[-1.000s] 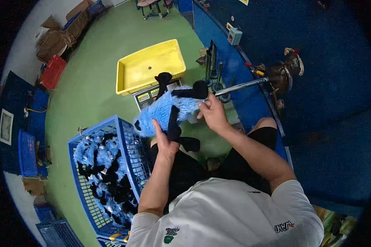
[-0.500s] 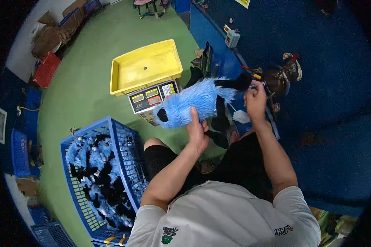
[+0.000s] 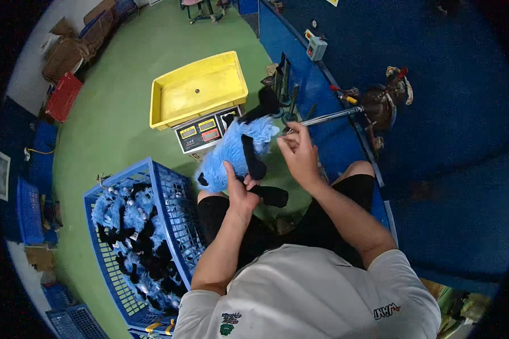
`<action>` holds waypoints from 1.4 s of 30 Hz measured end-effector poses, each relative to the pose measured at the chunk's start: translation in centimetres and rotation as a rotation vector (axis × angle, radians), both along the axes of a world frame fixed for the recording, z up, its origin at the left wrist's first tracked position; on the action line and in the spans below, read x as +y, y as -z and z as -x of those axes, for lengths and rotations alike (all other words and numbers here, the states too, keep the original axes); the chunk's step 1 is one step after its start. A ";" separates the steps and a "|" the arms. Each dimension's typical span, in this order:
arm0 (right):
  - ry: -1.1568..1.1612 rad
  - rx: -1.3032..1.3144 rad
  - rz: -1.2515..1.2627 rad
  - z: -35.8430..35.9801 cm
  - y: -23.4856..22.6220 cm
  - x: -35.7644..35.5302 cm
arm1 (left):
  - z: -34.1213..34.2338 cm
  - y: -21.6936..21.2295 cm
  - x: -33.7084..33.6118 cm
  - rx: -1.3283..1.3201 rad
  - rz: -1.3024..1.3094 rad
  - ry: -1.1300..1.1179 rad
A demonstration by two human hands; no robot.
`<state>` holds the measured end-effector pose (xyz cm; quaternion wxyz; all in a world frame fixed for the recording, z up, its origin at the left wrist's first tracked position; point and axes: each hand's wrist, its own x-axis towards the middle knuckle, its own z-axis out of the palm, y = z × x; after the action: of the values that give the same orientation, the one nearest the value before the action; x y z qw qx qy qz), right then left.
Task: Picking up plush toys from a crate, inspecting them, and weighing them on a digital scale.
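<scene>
My left hand (image 3: 241, 195) is wrapped round a plush toy (image 3: 230, 151) with shaggy blue fur and black limbs, its thumb pressed on the fur. The toy hangs tilted in front of my lap, and one black limb sticks out beside my wrist. My right hand (image 3: 301, 157) is off the toy, its thumb and fingers loosely bent and apart. Just beyond those fingers is the free end of a slim metal tube (image 3: 333, 117), which juts from the machine fitting (image 3: 377, 107) on the right. Whether a fingertip touches the tube, I cannot tell.
Left of my knees stands a blue crate (image 3: 158, 209) filled with similar plush toys (image 3: 133, 248). A yellow tray (image 3: 198, 90) rests on a digital scale (image 3: 203, 134) ahead. The blue machine side (image 3: 345, 138) runs along my right, with a grey switch box (image 3: 316, 49).
The toy has come away from the metal tube, moving left and toward me with my left hand. The tube now shows bare. My right hand has shifted left, away from the fitting.
</scene>
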<state>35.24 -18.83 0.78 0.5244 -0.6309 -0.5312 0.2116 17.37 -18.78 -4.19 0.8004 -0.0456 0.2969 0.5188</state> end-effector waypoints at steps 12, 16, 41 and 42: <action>-0.331 0.701 0.337 1.0 0.5 0.4 | 2.7 -0.4 -2.6 -0.094 0.064 0.098; -0.345 0.690 0.227 1.6 -0.8 0.7 | 2.7 0.3 -2.9 -0.144 0.022 0.106; 0.179 -1.035 -0.122 -13.3 -3.7 6.9 | -18.4 -2.8 1.1 0.863 -0.476 0.368; 0.207 -1.041 -0.103 -15.5 -3.4 7.3 | -20.5 -2.1 1.7 0.945 -0.559 0.374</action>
<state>50.72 -11.58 4.22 0.2401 -0.6750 -0.6657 -0.2086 37.90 -17.09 -2.10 0.6407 0.4573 0.4768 0.3912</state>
